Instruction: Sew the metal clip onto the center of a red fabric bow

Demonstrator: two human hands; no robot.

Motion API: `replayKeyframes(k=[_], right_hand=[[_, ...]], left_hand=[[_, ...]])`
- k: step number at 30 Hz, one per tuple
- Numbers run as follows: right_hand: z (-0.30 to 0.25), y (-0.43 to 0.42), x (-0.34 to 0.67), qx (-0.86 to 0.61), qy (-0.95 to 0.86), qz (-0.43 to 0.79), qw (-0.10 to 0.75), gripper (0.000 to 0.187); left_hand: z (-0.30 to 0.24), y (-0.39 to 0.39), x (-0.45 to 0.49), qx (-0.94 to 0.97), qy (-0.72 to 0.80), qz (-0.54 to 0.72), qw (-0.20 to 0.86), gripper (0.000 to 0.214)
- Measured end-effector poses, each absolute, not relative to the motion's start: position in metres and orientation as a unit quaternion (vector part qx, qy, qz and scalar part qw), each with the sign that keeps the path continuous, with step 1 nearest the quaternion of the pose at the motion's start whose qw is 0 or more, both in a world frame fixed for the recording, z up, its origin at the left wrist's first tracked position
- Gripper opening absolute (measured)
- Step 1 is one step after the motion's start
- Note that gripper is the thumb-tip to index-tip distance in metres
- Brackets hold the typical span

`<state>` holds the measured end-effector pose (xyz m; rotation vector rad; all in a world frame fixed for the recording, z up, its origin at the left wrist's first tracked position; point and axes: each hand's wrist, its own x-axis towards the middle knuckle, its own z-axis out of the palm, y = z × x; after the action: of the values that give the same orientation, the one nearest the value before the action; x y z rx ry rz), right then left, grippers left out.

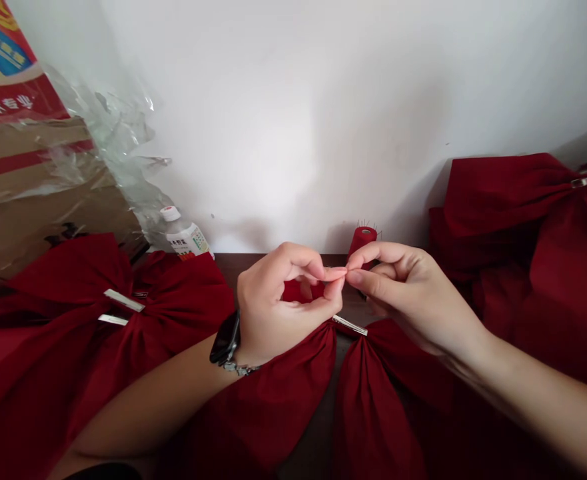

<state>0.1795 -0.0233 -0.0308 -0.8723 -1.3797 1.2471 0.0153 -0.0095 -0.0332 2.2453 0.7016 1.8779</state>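
Observation:
My left hand (288, 290) and my right hand (403, 283) meet fingertip to fingertip in the middle of the view. Both are closed in a pinch, and what lies between the fingertips is too small to make out. Just below them lies a red fabric bow (373, 387) with a metal hair clip (350, 325) at its centre. Behind my right fingers stands a spool of red thread (363, 237), with several thin pins or needles sticking up from its top. My hands hide part of the bow and of the spool.
Red bows with clips (123, 300) are heaped at the left, and more red bows (513, 200) are piled at the right. A drink bottle (186, 233) stands by the white wall (273, 133). A cardboard box (28, 193) with clear plastic wrap (118, 127) is at the far left.

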Motion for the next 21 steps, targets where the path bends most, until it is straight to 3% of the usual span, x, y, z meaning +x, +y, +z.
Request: replayKeyframes(k=[11, 21], right_hand=[[-0.020, -0.003, 0.200, -0.293, -0.653, 0.557, 0.421, 0.013], [-0.019, -0.015, 0.191, -0.253, -0.650, 0.547, 0.462, 0.014]], left_hand=[[-0.018, -0.006, 0.011, 0.716, 0.280, 0.583, 0.262, 0.029], [-0.021, -0.015, 0.015, 0.728, 0.262, 0.605, 0.190, 0.030]])
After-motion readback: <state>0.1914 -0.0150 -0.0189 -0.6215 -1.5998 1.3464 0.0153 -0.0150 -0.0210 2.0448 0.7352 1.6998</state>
